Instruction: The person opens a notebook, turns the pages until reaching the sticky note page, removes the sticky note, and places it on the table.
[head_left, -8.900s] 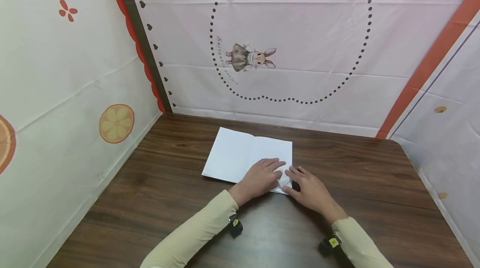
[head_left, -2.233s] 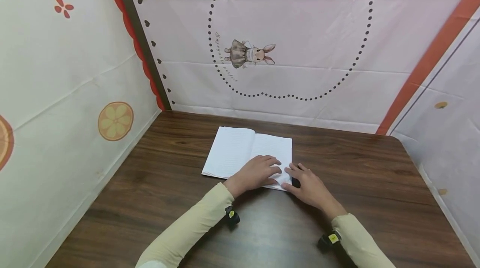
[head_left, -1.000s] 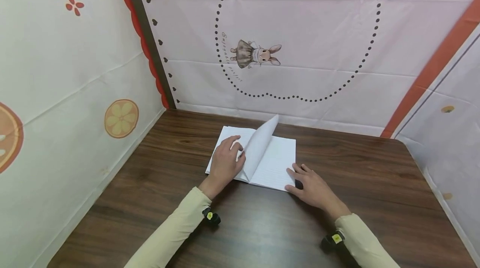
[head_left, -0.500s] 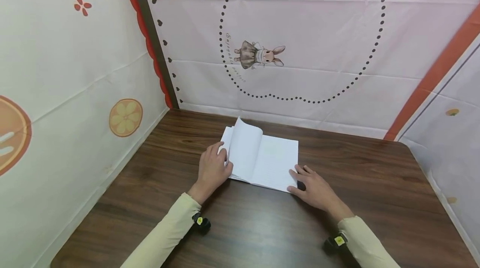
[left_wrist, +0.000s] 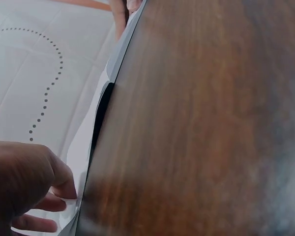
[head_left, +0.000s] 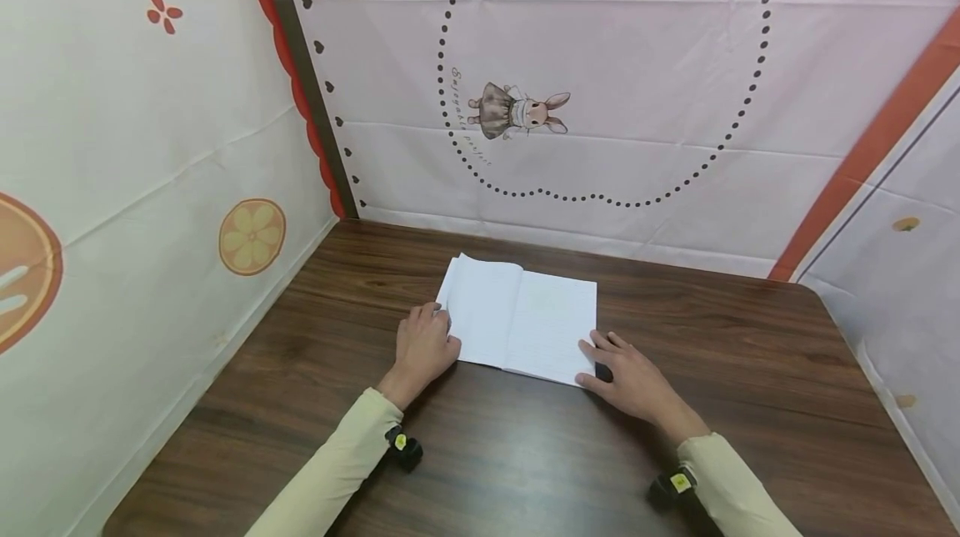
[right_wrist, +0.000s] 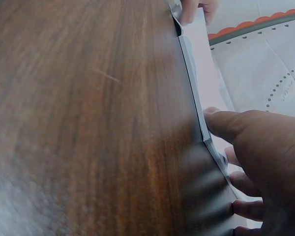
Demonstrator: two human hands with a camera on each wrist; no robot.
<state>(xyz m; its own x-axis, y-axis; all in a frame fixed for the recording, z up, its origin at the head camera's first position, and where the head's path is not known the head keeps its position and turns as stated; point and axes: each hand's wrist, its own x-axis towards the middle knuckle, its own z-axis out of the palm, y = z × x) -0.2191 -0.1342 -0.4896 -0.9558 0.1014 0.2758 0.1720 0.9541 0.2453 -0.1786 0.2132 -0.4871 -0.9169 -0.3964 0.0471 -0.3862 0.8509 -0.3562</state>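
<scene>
An open notebook (head_left: 553,324) with white lined pages lies on the table, its spine running away from me. At its left edge my left hand (head_left: 422,345) has bent fingers; in the left wrist view, that hand (left_wrist: 27,179) pinches the edge of the left pages (left_wrist: 81,152) between thumb and fingers. My right hand (head_left: 626,374) rests at the lower right corner, fingers spread along the right edge. Seen from the right wrist, its thumb touches the near edge of the notebook (right_wrist: 202,69). The left pages bulge slightly, with a page corner raised at the top left.
The dark wood-grain table (head_left: 480,454) extends around the notebook. A printed cloth (head_left: 615,103) with a rabbit figure hangs behind it, and another cloth (head_left: 135,145) stands on the left. Small black cameras (head_left: 405,448) are strapped to both wrists.
My left hand has gone from the right page to the left edge, turning a page over from right to left. The turned page now lies lower. The right hand has stayed at the right corner.
</scene>
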